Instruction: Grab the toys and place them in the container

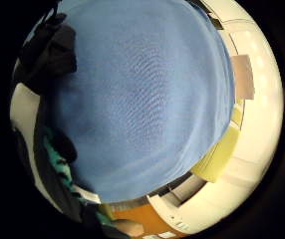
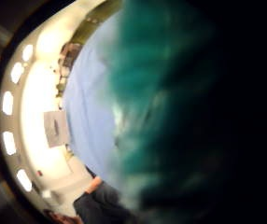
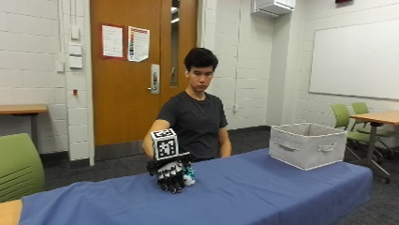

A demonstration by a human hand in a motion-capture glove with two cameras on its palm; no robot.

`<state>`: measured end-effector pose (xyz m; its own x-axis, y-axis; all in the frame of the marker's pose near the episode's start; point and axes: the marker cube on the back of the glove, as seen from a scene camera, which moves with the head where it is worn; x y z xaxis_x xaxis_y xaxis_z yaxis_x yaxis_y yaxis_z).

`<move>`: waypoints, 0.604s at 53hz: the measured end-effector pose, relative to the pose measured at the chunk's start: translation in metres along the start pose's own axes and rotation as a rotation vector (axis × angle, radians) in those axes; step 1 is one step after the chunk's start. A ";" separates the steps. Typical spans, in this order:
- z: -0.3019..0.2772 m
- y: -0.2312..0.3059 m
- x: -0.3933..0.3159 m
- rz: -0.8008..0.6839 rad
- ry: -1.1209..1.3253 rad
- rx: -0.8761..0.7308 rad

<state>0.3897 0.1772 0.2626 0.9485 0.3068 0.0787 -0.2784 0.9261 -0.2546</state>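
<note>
Now | right hand [image 3: 170, 174] fingers curled round teal toy [image 3: 189, 176] above blue tabletop [image 3: 262, 187] | container [image 3: 306, 145] well apart, near far tabletop edge, bare cloth between

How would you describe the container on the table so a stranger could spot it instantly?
Start at the long table covered in blue cloth. The container stands on it, far along from the gloved right hand. It is a pale fabric bin, open on top, with a handle on each visible side.
</note>
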 end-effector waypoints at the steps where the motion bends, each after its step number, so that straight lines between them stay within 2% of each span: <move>1: 0.000 0.002 -0.001 -0.004 -0.006 0.005; 13: -0.013 0.012 -0.010 -0.057 0.014 0.113; 32: -0.071 -0.016 -0.029 -0.089 0.150 0.088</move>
<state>0.3773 0.1381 0.1962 0.9800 0.1929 -0.0489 -0.1985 0.9657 -0.1672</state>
